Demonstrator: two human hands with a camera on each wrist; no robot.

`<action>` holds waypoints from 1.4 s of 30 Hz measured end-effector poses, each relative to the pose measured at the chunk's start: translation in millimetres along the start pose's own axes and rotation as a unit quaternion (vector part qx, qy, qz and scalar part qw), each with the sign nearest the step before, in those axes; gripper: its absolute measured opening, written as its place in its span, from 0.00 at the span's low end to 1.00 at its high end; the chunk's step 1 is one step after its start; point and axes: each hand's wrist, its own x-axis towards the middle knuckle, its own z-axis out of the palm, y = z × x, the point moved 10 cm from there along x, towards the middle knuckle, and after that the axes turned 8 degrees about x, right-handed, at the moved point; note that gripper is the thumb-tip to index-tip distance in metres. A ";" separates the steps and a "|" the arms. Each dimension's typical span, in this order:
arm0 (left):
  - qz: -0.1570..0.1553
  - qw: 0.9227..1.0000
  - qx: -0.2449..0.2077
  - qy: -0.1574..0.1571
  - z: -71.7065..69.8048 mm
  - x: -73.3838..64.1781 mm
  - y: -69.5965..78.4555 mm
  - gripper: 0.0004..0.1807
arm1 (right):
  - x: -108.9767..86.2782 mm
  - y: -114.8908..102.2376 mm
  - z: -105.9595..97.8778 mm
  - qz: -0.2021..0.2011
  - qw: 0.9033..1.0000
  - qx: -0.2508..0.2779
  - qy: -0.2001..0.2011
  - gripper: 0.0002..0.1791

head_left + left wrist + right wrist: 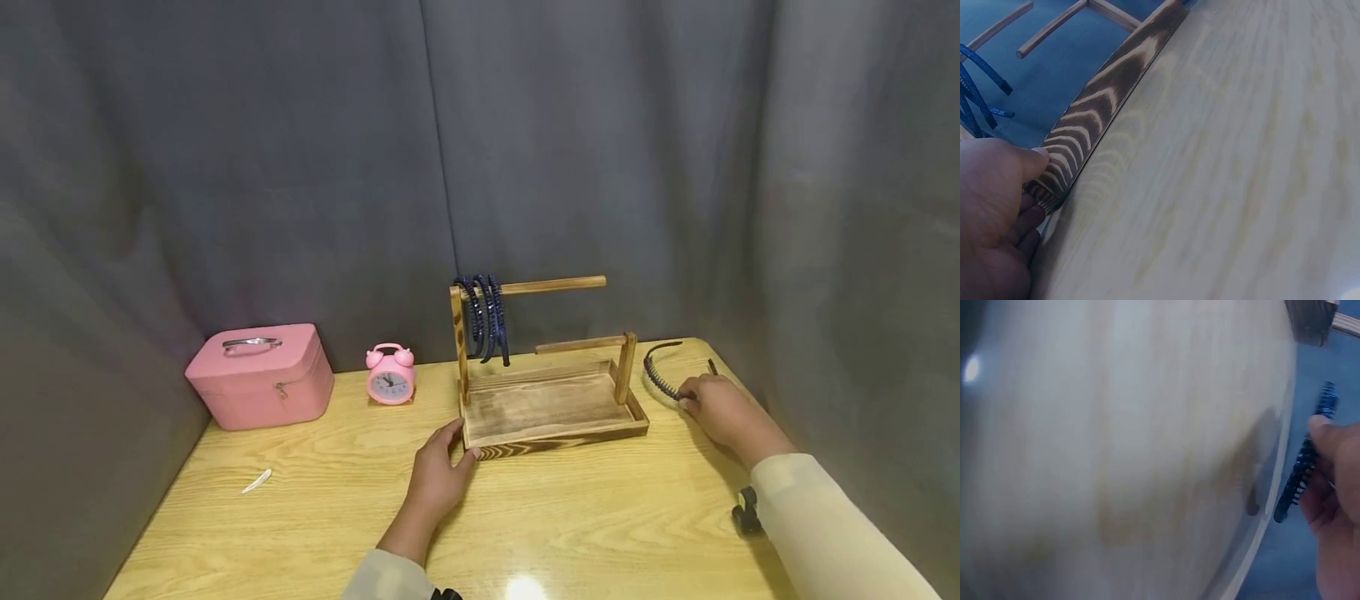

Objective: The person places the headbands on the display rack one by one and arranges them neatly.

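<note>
At the right of the table, my right hand [716,408] grips a dark toothed headband [657,377] between thumb and fingers. The right wrist view shows the thumb across its band [1305,464], with the teeth facing my fingers. My left hand [441,471] holds the front left corner of a wooden stand [558,437], thumb on the front wall [1085,119] and fingers round the side. From the stand's taller, left-hand post runs a bar [558,285], and several dark blue headbands [491,317] hang on it close to the post.
A lower bar [581,344] extends left from a short post [626,368] at the stand's right. Left of the stand are a pink alarm clock [391,379] and a pink case [262,379]. A small white object [257,481] lies nearer. Grey curtains [300,167] surround the table.
</note>
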 end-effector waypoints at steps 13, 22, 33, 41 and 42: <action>0.000 1.000 -0.006 0.002 -3.1 1.7 1.7 0.32 | 0.7 -44.0 -75.9 0.073 0.952 0.260 0.146 0.30; 0.003 1.000 -0.001 -0.001 -3.4 4.9 2.9 0.33 | -1.9 -90.4 -120.3 0.041 0.911 0.349 0.215 0.27; -0.005 1.000 -0.016 0.001 -2.9 2.3 -0.9 0.32 | 22.1 -145.1 -139.7 -0.024 0.793 0.576 0.197 0.12; -0.004 1.000 -0.021 -0.001 0.5 1.7 -1.6 0.33 | 40.2 -160.2 -132.0 -0.023 0.771 0.615 0.163 0.10; -0.005 1.000 -0.023 -0.003 1.3 1.4 -1.8 0.33 | 40.7 -160.0 -130.7 -0.017 0.774 0.612 0.161 0.11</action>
